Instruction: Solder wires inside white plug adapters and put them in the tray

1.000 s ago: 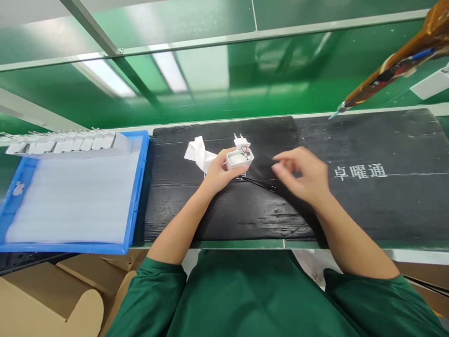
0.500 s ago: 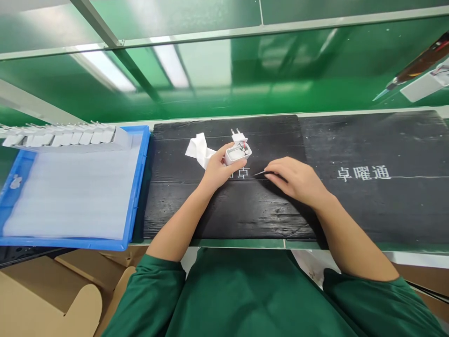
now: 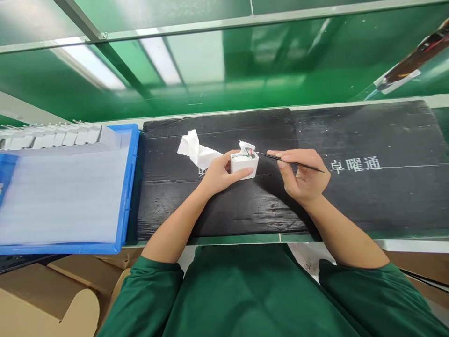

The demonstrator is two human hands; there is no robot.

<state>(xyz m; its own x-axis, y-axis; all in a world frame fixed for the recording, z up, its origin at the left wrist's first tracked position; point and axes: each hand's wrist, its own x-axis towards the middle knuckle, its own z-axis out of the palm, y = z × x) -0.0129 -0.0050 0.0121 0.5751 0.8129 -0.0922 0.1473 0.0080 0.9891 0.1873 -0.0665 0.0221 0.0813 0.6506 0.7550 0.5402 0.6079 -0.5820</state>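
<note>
Left grip point(image 3: 222, 173): mine, clamped on one open white case point(image 3: 244, 168), mid-scene above the black mat point(image 3: 217, 215); plug lid point(image 3: 247, 146) at its far side, wires showing.
Right grip point(image 3: 304, 180): mine, fingers together on black tweezers point(image 3: 305, 165), tip at the lid, contact unclear.
White tissue point(image 3: 197, 152): one, crumpled, far-left of the case.
Blue tray point(image 3: 130, 187): left, white plugs point(image 3: 59, 138) in a row at its far end.

Right of frame centre: white Chinese characters 卓曜通 point(image 3: 356, 164) stand legible on a flat, black, worn-surfaced mat point(image 3: 382, 201). Left of frame centre: a fragment of white lettering point(image 3: 201, 172) shows on a second flat black mat point(image 3: 224, 213), partly covered by the bare left hand point(image 3: 221, 174); unreadable.
</note>
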